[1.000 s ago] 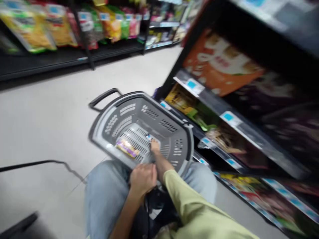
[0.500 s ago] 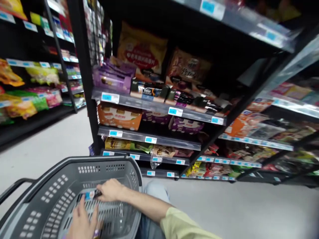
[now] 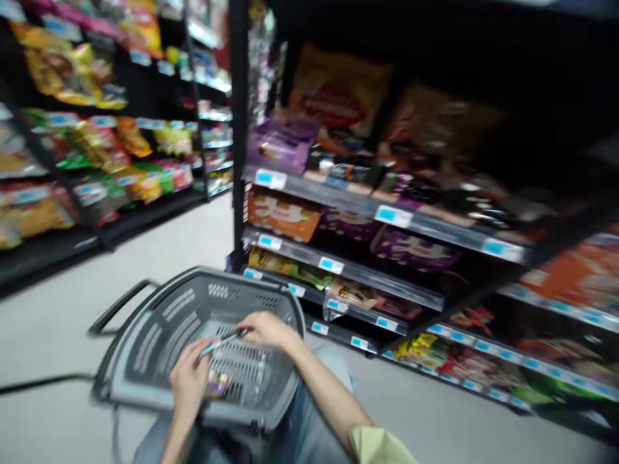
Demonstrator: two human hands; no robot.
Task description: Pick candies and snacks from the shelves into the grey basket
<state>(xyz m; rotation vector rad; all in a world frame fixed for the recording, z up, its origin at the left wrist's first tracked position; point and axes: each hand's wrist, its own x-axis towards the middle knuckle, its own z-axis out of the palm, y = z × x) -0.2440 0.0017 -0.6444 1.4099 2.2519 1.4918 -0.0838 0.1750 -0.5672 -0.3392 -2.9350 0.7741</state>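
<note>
A grey plastic shopping basket [image 3: 149,393] rests on my lap, over my jeans. Both my hands are inside it. My right hand [image 3: 268,328] and my left hand [image 3: 189,380] each pinch one end of a thin blue-and-white packet [image 3: 221,343], held just above the basket's slotted bottom. A small purple-and-yellow packet [image 3: 218,384] lies on the bottom beside my left hand. The view is smeared by motion, so the finger detail is soft.
A dark shop shelf unit stands right ahead with purple boxes [image 3: 283,145], orange packs [image 3: 283,216] and blue price tags. Across the pale floor [image 3: 159,251] on the left, another shelf holds snack bags [image 3: 97,148]. The basket's black handle [image 3: 116,306] sticks out left.
The view swung up from the basket to the shelves. My left hand moved from my lap into the basket and now meets the right hand on the thin packet.
</note>
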